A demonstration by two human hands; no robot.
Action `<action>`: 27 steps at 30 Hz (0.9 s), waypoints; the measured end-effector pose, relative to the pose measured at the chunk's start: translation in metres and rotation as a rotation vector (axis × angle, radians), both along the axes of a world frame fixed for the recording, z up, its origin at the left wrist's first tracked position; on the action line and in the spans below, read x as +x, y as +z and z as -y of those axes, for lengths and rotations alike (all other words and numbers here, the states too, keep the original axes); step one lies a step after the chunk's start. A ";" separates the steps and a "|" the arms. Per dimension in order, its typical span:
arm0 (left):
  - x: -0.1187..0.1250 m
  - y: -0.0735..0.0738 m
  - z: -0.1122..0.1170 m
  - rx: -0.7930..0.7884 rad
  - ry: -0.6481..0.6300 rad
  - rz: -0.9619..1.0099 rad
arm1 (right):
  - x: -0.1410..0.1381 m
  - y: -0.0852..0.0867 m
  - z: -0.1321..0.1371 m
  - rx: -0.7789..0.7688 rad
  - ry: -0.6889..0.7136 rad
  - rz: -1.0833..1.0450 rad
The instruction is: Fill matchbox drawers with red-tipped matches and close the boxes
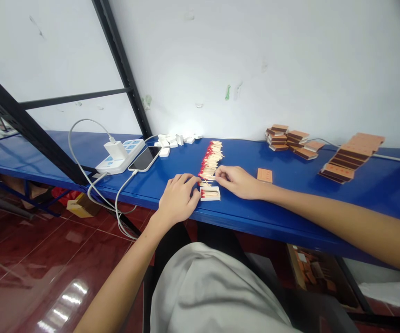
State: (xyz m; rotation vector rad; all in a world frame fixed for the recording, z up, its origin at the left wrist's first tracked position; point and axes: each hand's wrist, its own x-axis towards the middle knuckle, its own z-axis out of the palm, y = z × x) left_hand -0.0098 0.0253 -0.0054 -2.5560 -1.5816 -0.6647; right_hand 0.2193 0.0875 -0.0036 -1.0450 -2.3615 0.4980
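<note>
Matchbox tray (210,194); sleeve (264,175) print illegible

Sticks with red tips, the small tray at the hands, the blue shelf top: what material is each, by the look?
Sticks: pale, matte wood by the look, with red dipped heads, like matches.
Small tray: white and thin-walled, probably cardboard; too small to be sure.
Blue shelf top: likely glossy painted metal; it mirrors light and has a folded front lip.
</note>
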 end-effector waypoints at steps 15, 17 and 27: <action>0.000 0.001 0.001 0.004 -0.006 -0.003 | -0.009 0.007 -0.001 -0.046 -0.092 0.105; 0.000 0.001 0.001 0.005 -0.009 -0.001 | -0.011 0.009 -0.002 -0.063 -0.106 0.118; 0.000 0.003 0.001 -0.011 0.001 -0.014 | -0.018 0.014 -0.005 -0.134 -0.191 0.098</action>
